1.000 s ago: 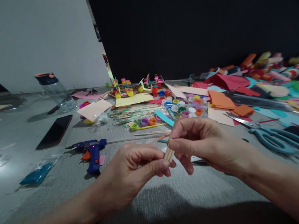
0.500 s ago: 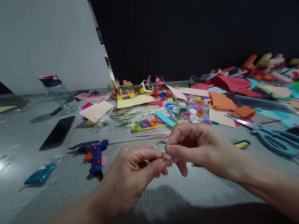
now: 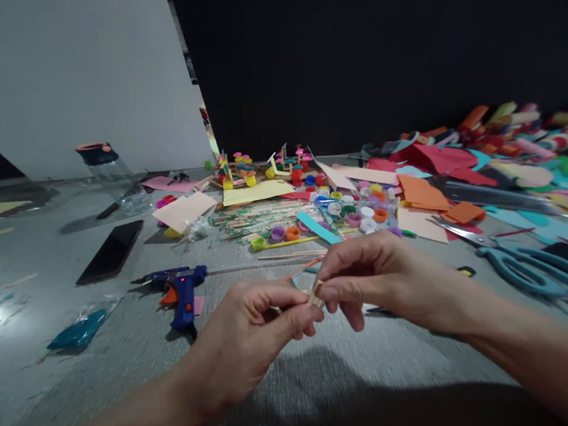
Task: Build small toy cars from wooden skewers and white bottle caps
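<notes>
Currently both hands close in one narrow grip: left hand (image 3: 259, 326) pinches a small wooden piece (image 3: 314, 299) at its near end, right hand (image 3: 378, 277) pinches it at the far end. Piece sits up off the bench (image 3: 55, 396), mostly covered; looks like short sticks side by side, can't tell if joined.

Progress, judged by eye: piece is apart from everything else, so attaching it to anything isn't done. Glue gun (image 3: 184, 296) lies unheld just left of the grip, red light showing.

Beyond the grip: stick bundle (image 3: 259, 221), loose bottle caps (image 3: 367, 224), then small colourful builds (image 3: 240, 170) farthest back, apparently put together to some degree; details too small. Right of the grip: scissors (image 3: 524, 263), unheld. Farther left: phone (image 3: 110, 253), clear bottle (image 3: 114, 179).
</notes>
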The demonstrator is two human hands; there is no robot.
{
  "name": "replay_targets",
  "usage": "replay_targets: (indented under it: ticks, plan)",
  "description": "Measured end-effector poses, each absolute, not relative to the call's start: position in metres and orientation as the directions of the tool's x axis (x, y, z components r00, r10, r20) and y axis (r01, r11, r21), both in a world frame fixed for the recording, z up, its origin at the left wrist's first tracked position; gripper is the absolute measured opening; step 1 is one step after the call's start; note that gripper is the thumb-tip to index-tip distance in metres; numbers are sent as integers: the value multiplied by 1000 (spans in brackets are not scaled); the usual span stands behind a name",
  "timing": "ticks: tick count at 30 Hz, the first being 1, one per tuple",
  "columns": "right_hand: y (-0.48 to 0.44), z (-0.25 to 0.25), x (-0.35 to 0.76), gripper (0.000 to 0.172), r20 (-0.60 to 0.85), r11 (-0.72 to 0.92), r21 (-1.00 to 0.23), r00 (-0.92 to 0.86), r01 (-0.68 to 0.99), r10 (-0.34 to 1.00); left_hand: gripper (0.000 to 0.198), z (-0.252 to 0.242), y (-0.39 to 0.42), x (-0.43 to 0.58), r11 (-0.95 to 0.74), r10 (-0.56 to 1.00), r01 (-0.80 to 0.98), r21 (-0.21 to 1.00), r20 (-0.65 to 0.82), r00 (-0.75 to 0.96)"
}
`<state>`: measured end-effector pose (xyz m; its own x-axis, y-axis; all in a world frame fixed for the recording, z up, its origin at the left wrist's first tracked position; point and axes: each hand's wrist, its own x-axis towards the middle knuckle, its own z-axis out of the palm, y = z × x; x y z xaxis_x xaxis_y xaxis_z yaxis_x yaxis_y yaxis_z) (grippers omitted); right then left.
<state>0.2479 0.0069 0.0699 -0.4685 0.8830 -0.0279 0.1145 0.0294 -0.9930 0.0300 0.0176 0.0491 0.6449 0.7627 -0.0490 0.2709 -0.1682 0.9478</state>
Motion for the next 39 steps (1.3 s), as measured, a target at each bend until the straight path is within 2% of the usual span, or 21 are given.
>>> replay_targets:
  ticks: [8,13,18,23,28,33,39]
  plan:
    - [4,68,245,23,24,75,-993,-465,90,885,30,52,17,29,-264,745,327,907,-24,667]
    - [8,66,244,28,28,73,-994,-478,75,878,28,60,21,28,-214,716,344,914,-93,692]
    - [10,66,244,30,26,81,-991,-446,105,895,26,61,26,30,-209,740,294,933,-46,671]
    - [12,60,241,30,15,60,-995,-480,78,877,27,51,25,31,-162,772,322,933,-83,630]
    - [18,58,242,28,7,96,-980,-456,173,890,27,46,29,33,-191,792,322,928,-48,609]
    - [20,59,243,23,59,188,-941,-412,281,909,27,47,33,38,-351,791,354,867,72,608]
    - [20,58,243,21,118,268,-903,-406,335,906,29,44,38,39,-361,782,390,847,47,621]
